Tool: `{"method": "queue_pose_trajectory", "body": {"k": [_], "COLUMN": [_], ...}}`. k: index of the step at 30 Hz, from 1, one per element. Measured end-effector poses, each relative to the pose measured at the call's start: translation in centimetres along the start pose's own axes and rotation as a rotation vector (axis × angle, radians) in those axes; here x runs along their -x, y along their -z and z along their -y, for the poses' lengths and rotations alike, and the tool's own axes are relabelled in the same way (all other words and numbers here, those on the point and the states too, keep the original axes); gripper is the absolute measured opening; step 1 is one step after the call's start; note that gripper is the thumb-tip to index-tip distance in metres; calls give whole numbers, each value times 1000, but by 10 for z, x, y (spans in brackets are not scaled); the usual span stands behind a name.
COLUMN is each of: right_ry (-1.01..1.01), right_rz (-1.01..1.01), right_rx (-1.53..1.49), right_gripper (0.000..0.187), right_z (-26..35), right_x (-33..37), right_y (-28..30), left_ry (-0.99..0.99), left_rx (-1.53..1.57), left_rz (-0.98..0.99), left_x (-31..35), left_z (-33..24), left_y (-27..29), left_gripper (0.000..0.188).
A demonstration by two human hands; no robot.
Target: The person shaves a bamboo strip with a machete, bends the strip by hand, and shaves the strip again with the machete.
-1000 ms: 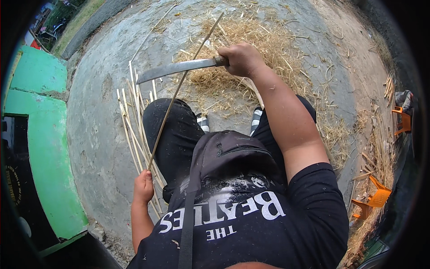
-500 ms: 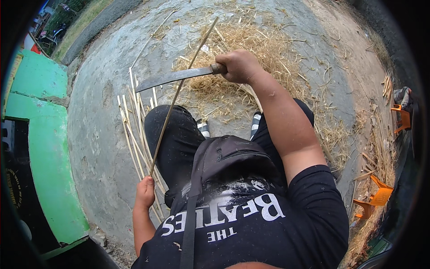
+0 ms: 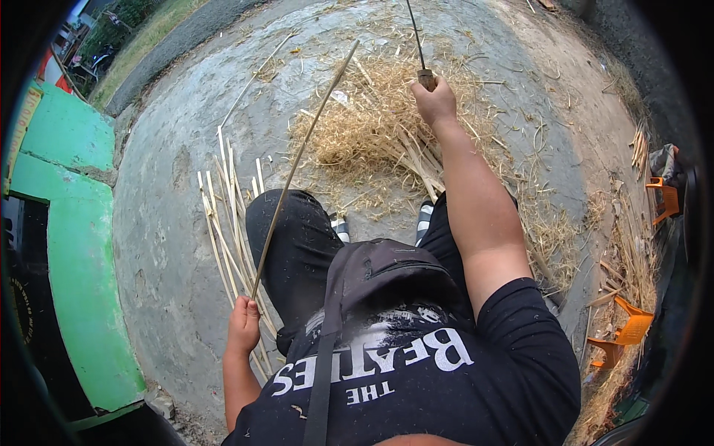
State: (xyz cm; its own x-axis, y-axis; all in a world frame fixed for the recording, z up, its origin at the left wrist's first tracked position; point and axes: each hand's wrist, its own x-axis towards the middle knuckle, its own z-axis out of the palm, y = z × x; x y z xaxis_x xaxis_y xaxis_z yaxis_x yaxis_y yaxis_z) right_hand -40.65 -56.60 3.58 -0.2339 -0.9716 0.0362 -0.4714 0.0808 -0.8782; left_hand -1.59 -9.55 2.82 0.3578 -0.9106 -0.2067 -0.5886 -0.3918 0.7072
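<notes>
At the lower left, my left hand (image 3: 243, 325) is closed on the near end of a long, thin bamboo strip (image 3: 307, 141). The strip slants up and to the right past my left knee, its far end over the heap of shavings. My right hand (image 3: 435, 102) grips the wooden handle of a machete (image 3: 426, 79) at arm's length. Its blade points away from me and shows almost edge-on as a thin dark line, apart from the strip. The blade's tip runs out of the top of the view.
Curly pale shavings (image 3: 338, 141) lie heaped on the concrete ahead, with strips (image 3: 416, 160) among them. More split strips (image 3: 232, 193) lie beside my left leg. A green wall (image 3: 82, 275) stands at left; orange plastic objects (image 3: 632, 323) and loose strips line the right.
My right hand has moved right and slightly forward. The machete, which lay across the strip with its blade pointing left, has swung clear and points forward. My left hand and strip have barely moved.
</notes>
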Motion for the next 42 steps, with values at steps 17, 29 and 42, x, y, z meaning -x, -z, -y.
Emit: {"method": "queue_pose_trajectory", "body": {"k": [17,29,42], "right_ry": [887,955,1158], "right_rz": [595,552,545], "right_rx": [557,581,655], "right_gripper": [22,17,14], "right_z": [60,65,71], "right_x": [112,126,144], "right_y": [-24,-53,-68], "left_ry": [-14,-55,-38], "left_rx": [206,86,162], "left_rz": [130,166,193], "left_x": [-30,-39,-38], "left_z": [-13,-34,-20], "left_y": [-21,-10,-11], "left_gripper": [47,47,47]}}
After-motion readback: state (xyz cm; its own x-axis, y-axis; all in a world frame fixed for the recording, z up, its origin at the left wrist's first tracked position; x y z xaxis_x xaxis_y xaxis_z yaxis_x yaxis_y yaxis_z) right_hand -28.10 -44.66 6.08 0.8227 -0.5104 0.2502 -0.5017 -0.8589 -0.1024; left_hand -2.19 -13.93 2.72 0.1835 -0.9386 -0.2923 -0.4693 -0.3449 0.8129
